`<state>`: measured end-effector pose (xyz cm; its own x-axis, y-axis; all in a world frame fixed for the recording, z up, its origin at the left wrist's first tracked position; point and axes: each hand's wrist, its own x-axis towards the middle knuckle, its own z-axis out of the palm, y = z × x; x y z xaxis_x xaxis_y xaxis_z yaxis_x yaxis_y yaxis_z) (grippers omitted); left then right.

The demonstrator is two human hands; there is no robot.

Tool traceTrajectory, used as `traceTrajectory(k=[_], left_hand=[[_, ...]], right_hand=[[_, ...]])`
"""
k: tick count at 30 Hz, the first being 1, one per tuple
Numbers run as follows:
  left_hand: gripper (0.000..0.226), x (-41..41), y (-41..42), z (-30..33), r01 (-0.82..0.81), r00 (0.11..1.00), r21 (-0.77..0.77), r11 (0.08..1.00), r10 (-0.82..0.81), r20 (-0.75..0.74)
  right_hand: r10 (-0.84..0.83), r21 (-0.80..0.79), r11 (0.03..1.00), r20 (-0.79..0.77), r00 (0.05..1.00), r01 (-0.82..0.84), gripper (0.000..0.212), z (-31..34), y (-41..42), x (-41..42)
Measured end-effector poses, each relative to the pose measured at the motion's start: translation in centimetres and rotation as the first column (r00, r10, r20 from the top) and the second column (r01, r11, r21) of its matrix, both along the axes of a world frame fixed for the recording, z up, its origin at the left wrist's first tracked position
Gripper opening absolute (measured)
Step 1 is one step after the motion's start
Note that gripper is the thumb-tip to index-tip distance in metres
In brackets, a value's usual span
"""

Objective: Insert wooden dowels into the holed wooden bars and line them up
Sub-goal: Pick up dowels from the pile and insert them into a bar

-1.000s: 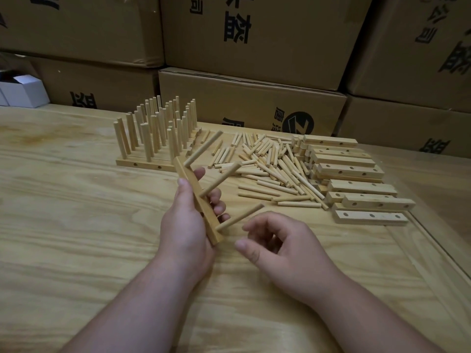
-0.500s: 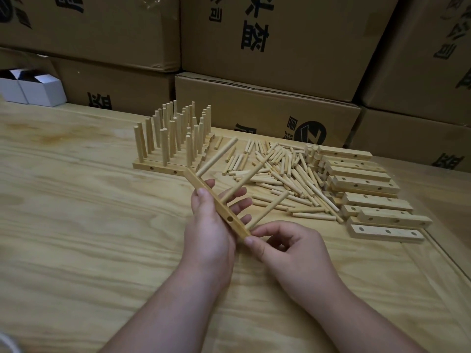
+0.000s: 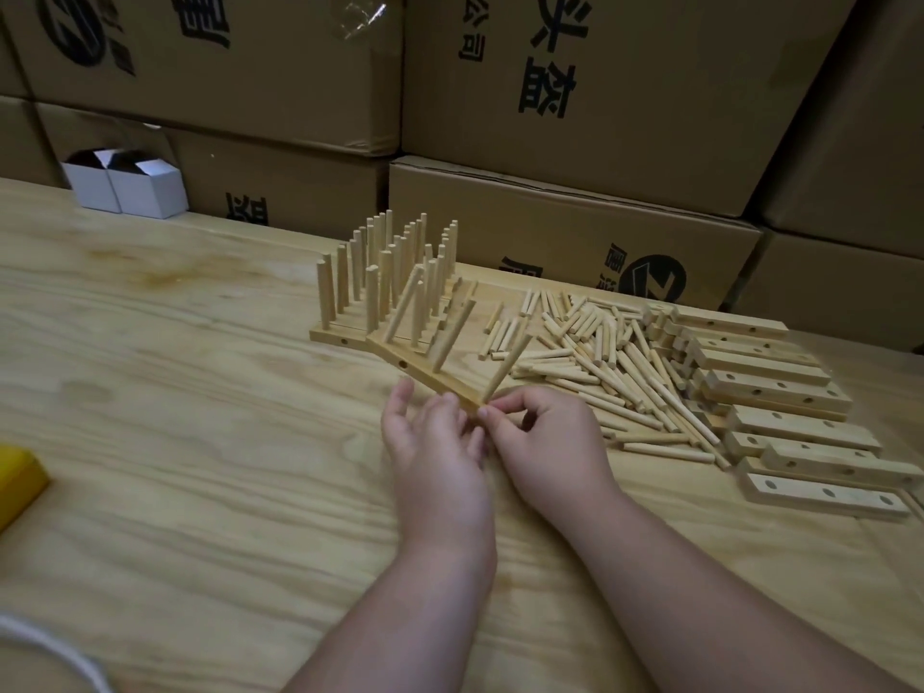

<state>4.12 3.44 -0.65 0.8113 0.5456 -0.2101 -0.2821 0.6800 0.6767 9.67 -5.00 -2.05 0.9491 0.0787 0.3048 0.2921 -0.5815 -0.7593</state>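
Observation:
A wooden bar (image 3: 422, 370) with three dowels standing in it lies slanted on the table, its far end near the row of finished bars (image 3: 345, 335) full of upright dowels. My left hand (image 3: 432, 442) touches the bar's near end with relaxed fingers. My right hand (image 3: 537, 437) pinches that same near end, right under the nearest dowel (image 3: 507, 365). A heap of loose dowels (image 3: 600, 357) lies to the right, and beyond it a stack of holed bars (image 3: 780, 392) without dowels.
Cardboard boxes (image 3: 575, 232) wall off the back of the table. Two small white boxes (image 3: 127, 185) stand at the back left. A yellow object (image 3: 17, 480) sits at the left edge, and a white cord (image 3: 55, 652) curls at the lower left.
The bar with its three dowels went from held up in my left hand down to the table beside the finished row. My right hand closed in and took its near end.

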Motion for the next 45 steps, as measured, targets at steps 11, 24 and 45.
traceTrajectory(k=[11, 24, 45], left_hand=[[0.011, -0.6, 0.2, -0.1, -0.132, 0.991, 0.201, 0.971, 0.131, 0.017], [0.01, -0.7, 0.2, 0.0, -0.008, 1.0, 0.198, 0.98, 0.013, -0.022], [0.027, -0.7, 0.2, -0.1, 0.011, 1.0, 0.159, 0.987, -0.011, -0.002]], right_hand=[[0.128, -0.352, 0.93, 0.038, 0.991, -0.106, 0.011, 0.3, 3.2, 3.1], [0.189, -0.398, 0.91, 0.15, 0.97, -0.116, 0.01, -0.2, 7.3, 7.2], [0.2, -0.379, 0.908, 0.021, 0.98, -0.177, 0.005, 0.1, 5.9, 5.6]])
